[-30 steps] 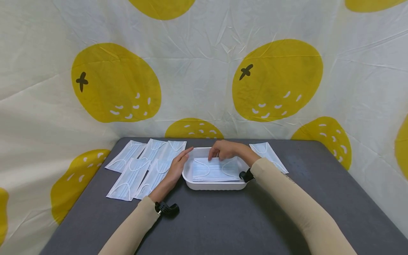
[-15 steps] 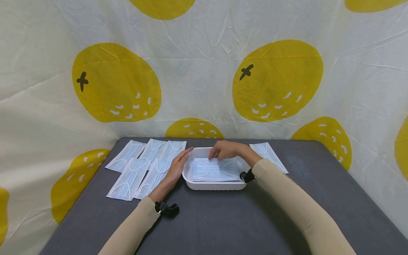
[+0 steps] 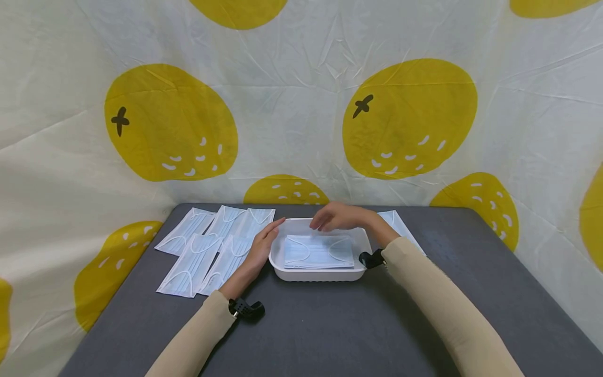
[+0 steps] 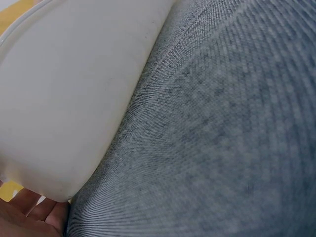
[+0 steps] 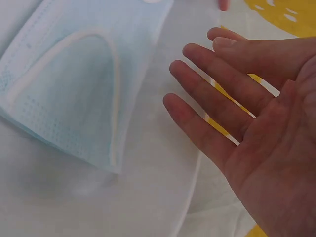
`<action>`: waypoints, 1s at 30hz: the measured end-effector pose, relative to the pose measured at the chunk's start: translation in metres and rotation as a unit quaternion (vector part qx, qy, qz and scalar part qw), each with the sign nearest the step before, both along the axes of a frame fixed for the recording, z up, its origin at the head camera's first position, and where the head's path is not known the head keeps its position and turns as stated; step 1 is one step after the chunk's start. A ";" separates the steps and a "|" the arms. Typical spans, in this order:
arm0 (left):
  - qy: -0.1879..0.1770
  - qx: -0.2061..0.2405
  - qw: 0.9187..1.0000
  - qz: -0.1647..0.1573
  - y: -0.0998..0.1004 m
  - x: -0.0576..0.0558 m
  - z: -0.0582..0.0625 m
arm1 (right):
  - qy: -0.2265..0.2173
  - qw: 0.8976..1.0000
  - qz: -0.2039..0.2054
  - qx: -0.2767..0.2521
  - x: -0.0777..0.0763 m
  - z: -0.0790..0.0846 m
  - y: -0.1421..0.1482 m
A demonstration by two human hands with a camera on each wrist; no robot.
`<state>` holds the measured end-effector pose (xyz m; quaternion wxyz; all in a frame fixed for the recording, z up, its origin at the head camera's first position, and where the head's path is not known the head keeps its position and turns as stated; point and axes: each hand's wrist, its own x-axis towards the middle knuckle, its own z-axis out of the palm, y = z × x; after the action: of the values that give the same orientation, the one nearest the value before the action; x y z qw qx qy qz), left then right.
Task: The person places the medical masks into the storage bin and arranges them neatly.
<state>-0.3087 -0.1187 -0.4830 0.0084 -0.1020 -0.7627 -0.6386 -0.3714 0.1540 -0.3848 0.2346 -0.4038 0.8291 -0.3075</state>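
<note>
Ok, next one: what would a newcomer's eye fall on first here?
Most likely the big yellow shapes on the pale cloth behind the table. Next, the white tray mid-table, with a mask visible inside, the left hand at its left side and the open right hand over its far part. Five loose masks lie to the tray's left, and another to its right, partly hidden by the right arm.

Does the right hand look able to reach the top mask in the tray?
Probably yes: the right hand hangs open and empty near the tray's far side, nothing covers the top mask, and the left hand is off at the left end.
</note>
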 end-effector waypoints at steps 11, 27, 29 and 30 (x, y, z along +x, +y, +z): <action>-0.007 0.000 1.000 -0.003 -0.001 -0.002 0.000 | -0.012 0.985 -0.108 -0.133 0.025 0.016 0.055; -0.008 0.004 1.000 0.002 -0.002 0.000 -0.001 | 0.060 0.936 -0.243 -0.249 0.052 -0.012 0.151; -0.010 0.004 1.000 -0.001 -0.002 0.000 -0.001 | 0.063 0.929 -0.264 -0.253 0.054 -0.017 0.160; -0.010 0.004 1.000 -0.002 -0.002 0.000 -0.001 | 0.062 0.925 -0.272 -0.256 0.055 -0.020 0.164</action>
<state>-0.3089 -0.1204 -0.4844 0.0005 -0.0970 -0.7597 -0.6430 -0.3168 0.3184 -0.4046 -0.0218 -0.2270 0.8130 -0.5357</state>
